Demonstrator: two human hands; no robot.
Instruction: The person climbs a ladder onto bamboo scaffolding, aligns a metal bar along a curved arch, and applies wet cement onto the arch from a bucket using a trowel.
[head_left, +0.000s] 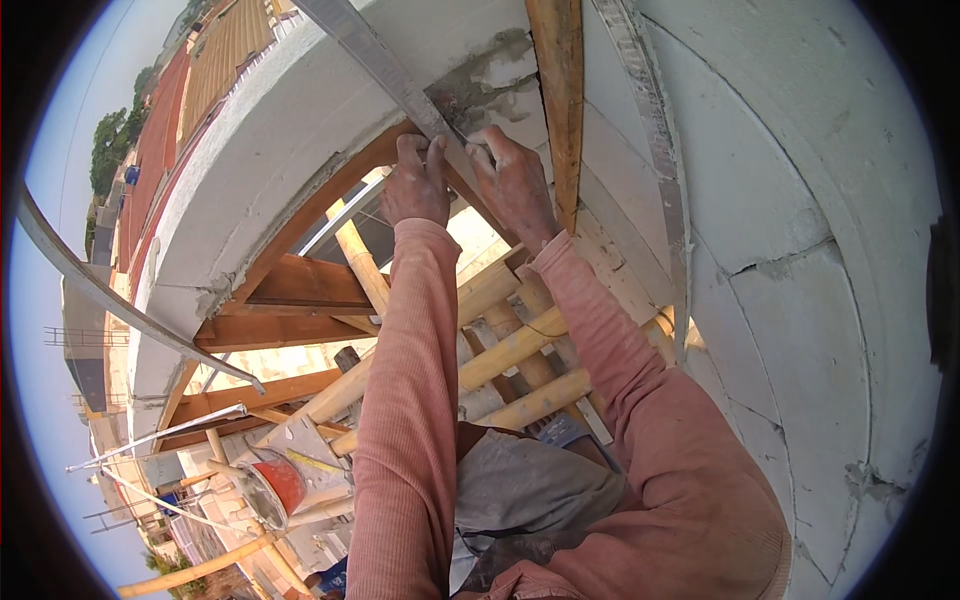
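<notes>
A long grey metal strip (375, 62) slants down from the top edge to the space between my hands, close to a patch of rough mortar (490, 85) on the pale wall. My left hand (415, 182) is closed at the strip's left edge, its thumb against the metal. Just to the right, my right hand (514, 186) has its fingers curled in a pinch beside the same strip. Something thin and dark shows at those fingertips, too small to name. Both hands look dusty.
A wooden plank (556, 90) and another grey strip (668, 170) run along the block wall (780, 250) at right. Below are bamboo poles (515, 350) and brown wooden beams (290, 330). A red-and-grey bucket (278, 488) stands lower left. A curved metal strip (120, 308) juts in at left.
</notes>
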